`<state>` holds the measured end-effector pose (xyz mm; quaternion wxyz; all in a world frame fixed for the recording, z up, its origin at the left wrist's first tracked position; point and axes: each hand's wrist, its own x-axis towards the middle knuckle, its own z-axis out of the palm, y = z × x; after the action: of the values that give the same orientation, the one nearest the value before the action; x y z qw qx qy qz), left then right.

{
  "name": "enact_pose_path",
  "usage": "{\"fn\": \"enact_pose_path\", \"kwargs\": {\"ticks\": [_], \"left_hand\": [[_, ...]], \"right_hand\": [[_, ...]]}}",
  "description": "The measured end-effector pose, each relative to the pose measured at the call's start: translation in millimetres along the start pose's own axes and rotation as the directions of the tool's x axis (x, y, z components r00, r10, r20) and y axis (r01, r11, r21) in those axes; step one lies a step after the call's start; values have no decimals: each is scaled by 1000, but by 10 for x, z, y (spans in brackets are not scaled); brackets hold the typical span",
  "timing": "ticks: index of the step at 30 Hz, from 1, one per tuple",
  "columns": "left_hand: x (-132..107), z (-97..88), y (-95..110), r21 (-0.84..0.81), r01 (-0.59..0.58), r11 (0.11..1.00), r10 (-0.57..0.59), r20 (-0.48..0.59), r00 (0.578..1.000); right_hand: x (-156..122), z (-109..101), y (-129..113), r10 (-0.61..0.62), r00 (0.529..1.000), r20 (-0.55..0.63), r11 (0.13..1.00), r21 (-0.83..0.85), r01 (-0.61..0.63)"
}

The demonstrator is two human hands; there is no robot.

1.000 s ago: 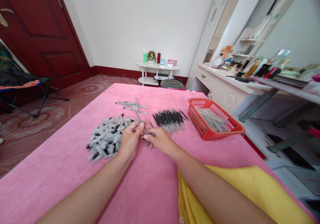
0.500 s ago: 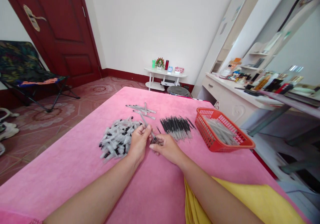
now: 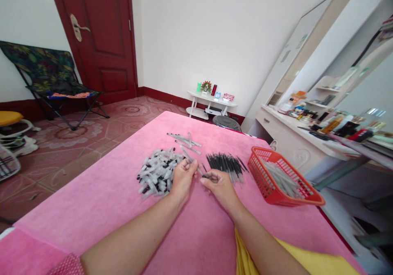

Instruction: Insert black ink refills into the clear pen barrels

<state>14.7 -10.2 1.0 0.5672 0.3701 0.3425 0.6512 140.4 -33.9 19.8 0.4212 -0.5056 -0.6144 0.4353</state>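
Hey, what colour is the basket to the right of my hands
Basket: orange-red, seen best in the head view.

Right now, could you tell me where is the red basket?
In the head view, the red basket is on the pink cloth's right side, just right of the black sticks.

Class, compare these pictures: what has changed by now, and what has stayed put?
The right hand has drawn slightly away from the left hand, opening a small gap. The camera has turned left, bringing a yellow-topped stool into view. The left hand keeps hold of a grey tube; the pile of clear and black pieces, the thin dark rods and the red basket stay in place.
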Motion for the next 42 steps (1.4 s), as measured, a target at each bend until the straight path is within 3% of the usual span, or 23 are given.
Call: {"fn": "enact_pose_path", "kwargs": {"ticks": [9, 12, 15, 19, 25, 28, 32, 34, 38, 42], "left_hand": [[12, -1, -13, -14, 11, 1000, -11, -2, 1000], [18, 7, -18, -43, 7, 999, -8, -20, 1000], [20, 14, -19, -45, 7, 999, -8, -35, 999], [19, 16, -31, 9, 10, 1000, -9, -26, 1000], [11, 4, -43, 29, 40, 999, -40, 22, 999], [10, -2, -36, 9, 36, 999, -36, 3, 999], [8, 1, -13, -21, 9, 1000, -9, -9, 1000], [8, 2, -2, -35, -11, 999, 10, -18, 1000], [15, -11, -3, -18, -51, 999, 50, -41, 998], [17, -16, -6, -23, -59, 998, 58, -59, 997]], "right_hand": [[-8, -4, 18, 11, 998, 63, 997, -73, -6], [-2, -93, 26, 39, 988, 151, 986, -164, -14], [-18, -193, 32, 118, 950, 289, 972, -228, -52], [-69, -219, -11, 161, 881, 444, 980, -179, -88], [-104, -180, -87, 81, 891, 448, 966, -256, 41], [-115, -244, -97, 141, 825, 548, 950, -308, 43], [-134, -401, -154, 268, 682, 681, 924, -383, 19], [-135, -496, -192, 323, 647, 691, 893, -448, 32], [-111, -717, -208, 352, 709, 611, 794, -596, 119], [-60, -957, -181, 355, 779, 517, 752, -653, 91]]}}
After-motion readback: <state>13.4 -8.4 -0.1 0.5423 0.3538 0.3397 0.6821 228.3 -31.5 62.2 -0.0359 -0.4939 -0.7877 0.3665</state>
